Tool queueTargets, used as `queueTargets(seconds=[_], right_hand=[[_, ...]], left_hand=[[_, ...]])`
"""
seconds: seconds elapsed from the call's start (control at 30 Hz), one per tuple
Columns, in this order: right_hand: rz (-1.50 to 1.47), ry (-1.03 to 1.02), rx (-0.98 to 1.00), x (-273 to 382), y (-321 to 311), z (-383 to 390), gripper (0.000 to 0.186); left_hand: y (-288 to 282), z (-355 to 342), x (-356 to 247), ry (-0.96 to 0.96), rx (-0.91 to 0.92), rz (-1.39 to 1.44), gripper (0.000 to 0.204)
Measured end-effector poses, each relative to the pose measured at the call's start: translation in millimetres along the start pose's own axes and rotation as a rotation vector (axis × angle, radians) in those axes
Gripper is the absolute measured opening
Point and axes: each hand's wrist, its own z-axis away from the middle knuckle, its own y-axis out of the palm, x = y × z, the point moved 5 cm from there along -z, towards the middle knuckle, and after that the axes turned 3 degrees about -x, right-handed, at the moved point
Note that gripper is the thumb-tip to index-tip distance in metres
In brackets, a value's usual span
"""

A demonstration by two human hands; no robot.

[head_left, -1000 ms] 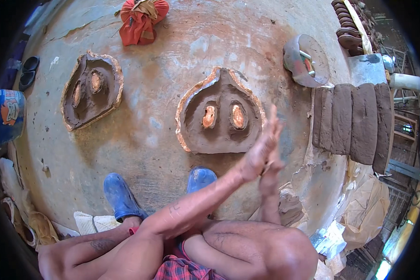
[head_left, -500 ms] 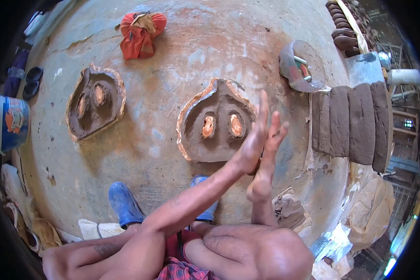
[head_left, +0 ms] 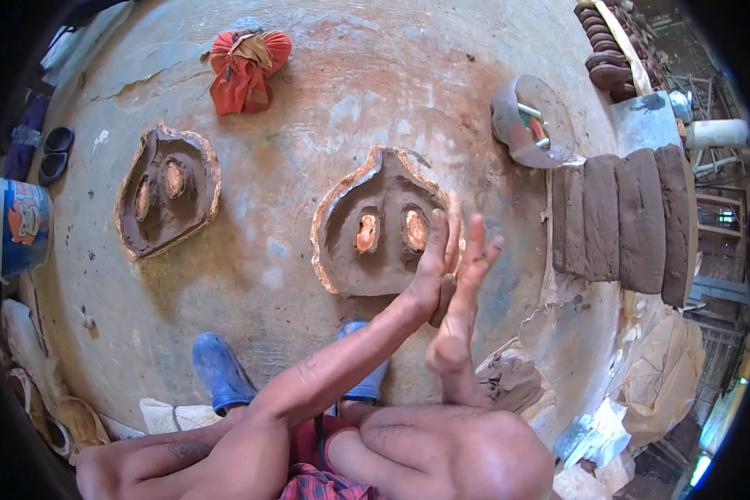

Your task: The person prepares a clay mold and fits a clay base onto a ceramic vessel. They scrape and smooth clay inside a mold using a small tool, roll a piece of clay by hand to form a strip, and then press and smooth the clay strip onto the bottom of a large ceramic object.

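Note:
My left hand (head_left: 431, 271) and my right hand (head_left: 467, 292) are raised palm to palm, fingers straight, with a dark clay piece (head_left: 442, 302) pressed between them. They partly cover the right edge of a mould (head_left: 346, 258) lined with brown clay, which has two oval openings showing orange-white inserts. A second similar clay-lined mould (head_left: 167, 225) lies to the left. Below my hands are my bent legs, with blue clogs (head_left: 221, 371) on my feet.
Thick clay slabs (head_left: 637, 221) lie on the right, below a clear plastic basin (head_left: 533, 121). A red cloth bundle (head_left: 242, 87) sits at the back. A blue bucket (head_left: 21, 237) and dark sandals (head_left: 54, 154) are on the left; crumpled paper (head_left: 654, 379) lies lower right.
My hands stay together but have shifted leftward and slid against each other, the fingers moving up and down. The dark piece between my palms shows more now.

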Motion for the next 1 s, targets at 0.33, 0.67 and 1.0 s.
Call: queueTargets(seconds=[0.33, 0.67, 1.0], right_hand=[[0.01, 0.332, -0.237, -94.3, -19.3, -11.4, 0.102], [0.065, 0.31, -0.29, -78.2, -3.1, -24.6, 0.105], [0.164, 0.141, -0.19, -48.6, 18.2, -29.9, 0.05]], left_hand=[[-13.9, 16.6, -4.0, 0.038, 0.065, -0.027, 0.12], [-22.5, 16.6, -17.8, 0.163, 0.085, -0.059, 0.098], [-44.0, 9.9, -65.6, 0.363, 0.017, -0.069, 0.088]])
